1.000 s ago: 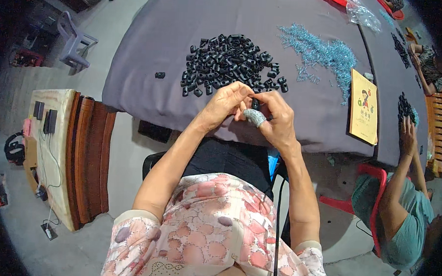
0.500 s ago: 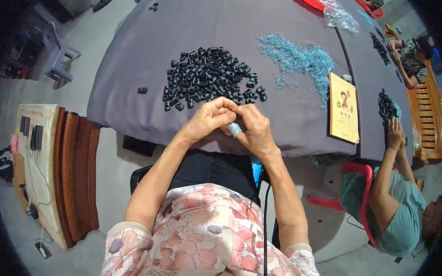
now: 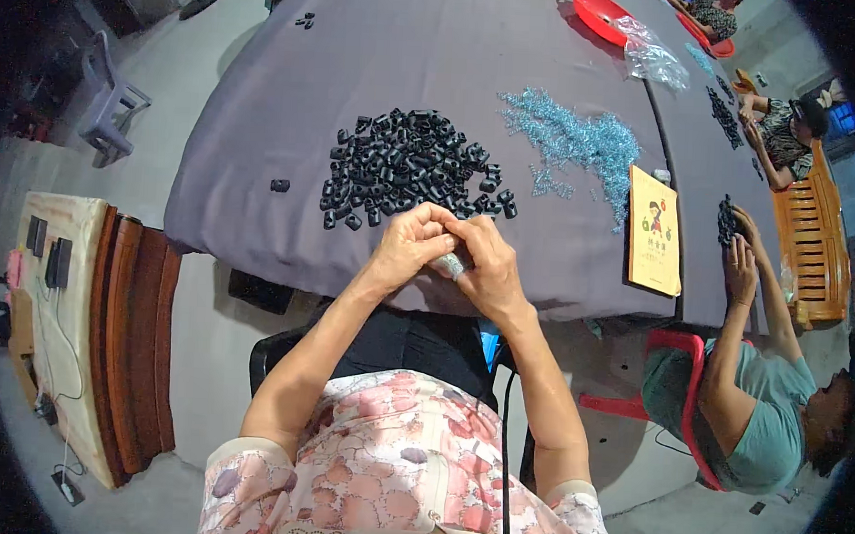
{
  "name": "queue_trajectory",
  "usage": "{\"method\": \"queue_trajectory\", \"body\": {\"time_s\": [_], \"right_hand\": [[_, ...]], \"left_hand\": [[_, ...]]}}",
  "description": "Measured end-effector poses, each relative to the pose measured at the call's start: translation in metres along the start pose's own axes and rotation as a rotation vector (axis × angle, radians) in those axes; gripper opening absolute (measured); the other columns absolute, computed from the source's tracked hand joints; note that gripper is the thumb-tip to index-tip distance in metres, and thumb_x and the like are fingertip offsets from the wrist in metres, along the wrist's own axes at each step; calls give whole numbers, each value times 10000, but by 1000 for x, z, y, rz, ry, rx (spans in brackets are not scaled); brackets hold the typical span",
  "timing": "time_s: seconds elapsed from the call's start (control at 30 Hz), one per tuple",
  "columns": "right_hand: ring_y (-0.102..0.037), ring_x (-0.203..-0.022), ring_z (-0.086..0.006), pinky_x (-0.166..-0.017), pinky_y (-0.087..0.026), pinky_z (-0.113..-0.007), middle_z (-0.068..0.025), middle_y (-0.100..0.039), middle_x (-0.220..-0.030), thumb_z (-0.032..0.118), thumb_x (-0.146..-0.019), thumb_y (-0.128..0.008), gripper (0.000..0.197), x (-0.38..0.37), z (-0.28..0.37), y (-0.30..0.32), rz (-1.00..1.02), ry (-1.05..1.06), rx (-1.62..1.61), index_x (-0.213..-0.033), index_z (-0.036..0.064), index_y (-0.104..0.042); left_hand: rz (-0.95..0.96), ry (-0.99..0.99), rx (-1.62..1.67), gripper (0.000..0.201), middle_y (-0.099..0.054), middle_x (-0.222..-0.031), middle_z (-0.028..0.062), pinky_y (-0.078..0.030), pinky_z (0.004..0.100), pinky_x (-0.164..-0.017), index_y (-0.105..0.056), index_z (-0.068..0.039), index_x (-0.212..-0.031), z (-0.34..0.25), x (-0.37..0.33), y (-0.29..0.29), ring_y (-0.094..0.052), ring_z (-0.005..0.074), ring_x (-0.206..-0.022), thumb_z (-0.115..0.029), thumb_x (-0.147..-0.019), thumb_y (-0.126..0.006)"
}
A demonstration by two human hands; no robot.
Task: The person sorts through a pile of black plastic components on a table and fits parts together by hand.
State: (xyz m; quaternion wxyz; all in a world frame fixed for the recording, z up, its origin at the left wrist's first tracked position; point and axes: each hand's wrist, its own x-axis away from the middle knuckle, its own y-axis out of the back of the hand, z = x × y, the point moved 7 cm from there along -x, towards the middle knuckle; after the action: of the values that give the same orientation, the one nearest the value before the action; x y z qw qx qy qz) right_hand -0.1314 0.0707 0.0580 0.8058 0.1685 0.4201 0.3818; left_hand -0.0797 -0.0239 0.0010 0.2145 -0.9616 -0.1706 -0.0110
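Observation:
My left hand (image 3: 407,252) and my right hand (image 3: 492,275) meet at the near edge of the table, fingertips pinched together. Whatever lies between the fingers is too small or too hidden to make out. A silvery, speckled wrap (image 3: 449,265) covers a digit of my right hand, apparently the thumb. Just beyond my fingers spreads a heap of small black plastic parts (image 3: 403,161), short and tube-like with openings. Farther right lies a loose scatter of tiny shiny bluish metal pieces (image 3: 585,145), too fine to name.
A yellow booklet (image 3: 654,234) lies right of my hands on the grey cloth (image 3: 252,135). One black part (image 3: 279,185) sits apart at left. A red basin (image 3: 599,15) and a clear plastic bag (image 3: 654,62) are far right. Co-workers sit along the right side, one on a red chair (image 3: 693,403).
My hands stay pinched together, their fingers slightly shifted. The whole view has tilted a little. At right, the nearer co-worker's hands have moved apart over their black parts.

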Motion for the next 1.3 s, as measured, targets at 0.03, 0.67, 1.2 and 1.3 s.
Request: {"method": "queue_trajectory", "body": {"time_s": [0.03, 0.67, 1.2, 1.3], "right_hand": [[-574, -731, -289, -607, -477, -373, -120, -546, -872, 85, -694, -716, 443, -4, 3, 5, 2, 1, 3, -1098, 40, -539], [-570, -853, -361, -725, -457, -458, -166, -573, -882, 72, -764, -514, 125, -52, -133, 54, 17, -456, 783, -794, 27, -626], [-536, -748, -200, -686, -429, -321, -92, -585, -823, 70, -868, -516, 109, -43, -123, 77, -283, -467, 144, -952, 26, -570], [-514, -736, -121, -664, -425, -277, -41, -585, -805, 22, -856, -497, 134, -32, -126, 84, -334, -521, 5, -957, 25, -586]], "left_hand": [[0, -2, 3, 178, -625, -862, 60, -516, 237, -611, -522, 4, -1040, 1, 0, 2, -595, 92, -738, -63, -877, -550], [38, -29, 43, 215, -623, -797, 107, -495, 206, -508, -545, 16, -1082, -3, 7, 3, -606, 110, -610, -64, -883, -558], [-651, -452, -1250, 133, -605, -891, 85, -484, 320, -681, -658, -33, -912, -112, 63, 149, -610, 232, -781, -49, -786, -616], [-666, -448, -1332, 161, -583, -932, 97, -473, 288, -683, -652, -23, -948, -109, 61, 157, -591, 210, -757, -38, -790, -620]]}}
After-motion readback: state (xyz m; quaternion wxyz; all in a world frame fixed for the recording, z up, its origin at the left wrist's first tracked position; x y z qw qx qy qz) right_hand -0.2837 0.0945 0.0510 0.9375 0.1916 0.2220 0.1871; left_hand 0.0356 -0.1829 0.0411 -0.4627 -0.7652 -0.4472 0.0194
